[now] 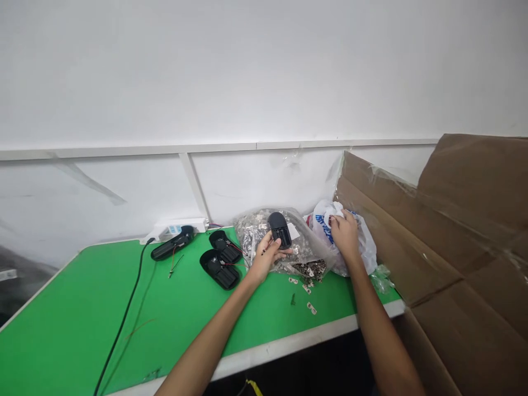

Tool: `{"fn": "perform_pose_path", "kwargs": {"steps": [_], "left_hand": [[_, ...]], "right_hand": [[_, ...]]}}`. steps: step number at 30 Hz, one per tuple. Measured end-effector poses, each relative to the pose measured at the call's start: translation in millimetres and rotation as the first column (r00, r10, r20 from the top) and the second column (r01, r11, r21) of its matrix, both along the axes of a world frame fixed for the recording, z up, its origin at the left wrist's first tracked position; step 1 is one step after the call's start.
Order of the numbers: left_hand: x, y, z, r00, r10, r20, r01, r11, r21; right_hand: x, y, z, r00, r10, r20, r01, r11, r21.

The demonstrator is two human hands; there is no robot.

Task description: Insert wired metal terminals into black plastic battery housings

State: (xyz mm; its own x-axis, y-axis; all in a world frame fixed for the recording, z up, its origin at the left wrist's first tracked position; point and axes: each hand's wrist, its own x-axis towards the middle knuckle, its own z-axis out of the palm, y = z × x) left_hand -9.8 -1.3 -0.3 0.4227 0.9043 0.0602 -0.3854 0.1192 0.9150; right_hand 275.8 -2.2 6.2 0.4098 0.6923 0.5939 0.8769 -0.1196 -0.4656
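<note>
My left hand [266, 257] grips a black plastic housing [280, 230] with a rounded top and slots in its lower half, holding it above the table. At the mouth of a white plastic bag [365, 236] with blue print, my right hand [345, 234] has its fingers bent and closed on the bag's crumpled top; a small dark spot shows by the fingertips, too small to name. Behind the held housing lies a large clear bag [252, 223] full of small metal pieces. Several of these metal plates [311, 308] lie loose on the green table [264, 324].
Two open black housings [220, 269] with thin red wires lie left of my left hand. Farther left are a black handheld device [173, 243], a white power strip [177, 225] and a black cable [131, 308]. Brown cardboard [445, 258] stands along the right side.
</note>
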Motion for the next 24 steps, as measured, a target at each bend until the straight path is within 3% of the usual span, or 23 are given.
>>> {"fn": "perform_pose_path", "kwargs": {"steps": [2,4,6,9,12,14,17,20,24], "left_hand": [[-1.0,1.3,0.6,0.999,-0.008,0.050,0.011,0.999,-0.049],[-1.7,2.5,1.0,0.996,-0.009,0.088,0.016,0.996,-0.087],[-2.8,4.1,1.5,0.993,-0.002,0.114,0.014,0.995,-0.102],[-6.6,8.0,3.1,0.992,0.038,0.123,-0.027,0.996,-0.089],[-12.7,13.3,5.3,0.988,0.110,0.105,-0.102,0.991,-0.084],[-16.1,16.9,6.1,0.983,0.160,0.089,-0.154,0.986,-0.067],[-17.5,20.1,5.7,0.968,0.240,0.072,-0.238,0.971,-0.032],[-14.9,19.7,4.4,0.945,0.318,0.079,-0.316,0.948,-0.034],[-11.9,17.5,2.9,0.934,0.351,0.069,-0.349,0.936,-0.039]], "right_hand": [[-2.2,-10.0,0.7,0.997,0.017,-0.080,-0.002,0.983,0.186],[-12.4,-19.6,7.7,0.992,0.017,-0.121,0.031,0.923,0.383],[-32.1,-23.1,20.9,0.988,0.071,-0.138,0.004,0.877,0.481],[-74.1,-8.1,45.9,0.926,0.333,-0.177,-0.221,0.861,0.459],[-114.7,24.2,60.0,0.769,0.582,-0.264,-0.473,0.796,0.379],[-133.3,41.2,56.2,0.641,0.684,-0.347,-0.582,0.729,0.361],[-145.2,44.2,34.7,0.525,0.733,-0.433,-0.642,0.675,0.365],[-143.5,27.1,13.9,0.473,0.722,-0.505,-0.651,0.673,0.351],[-138.7,13.8,9.4,0.368,0.688,-0.626,-0.540,0.706,0.459]]}}
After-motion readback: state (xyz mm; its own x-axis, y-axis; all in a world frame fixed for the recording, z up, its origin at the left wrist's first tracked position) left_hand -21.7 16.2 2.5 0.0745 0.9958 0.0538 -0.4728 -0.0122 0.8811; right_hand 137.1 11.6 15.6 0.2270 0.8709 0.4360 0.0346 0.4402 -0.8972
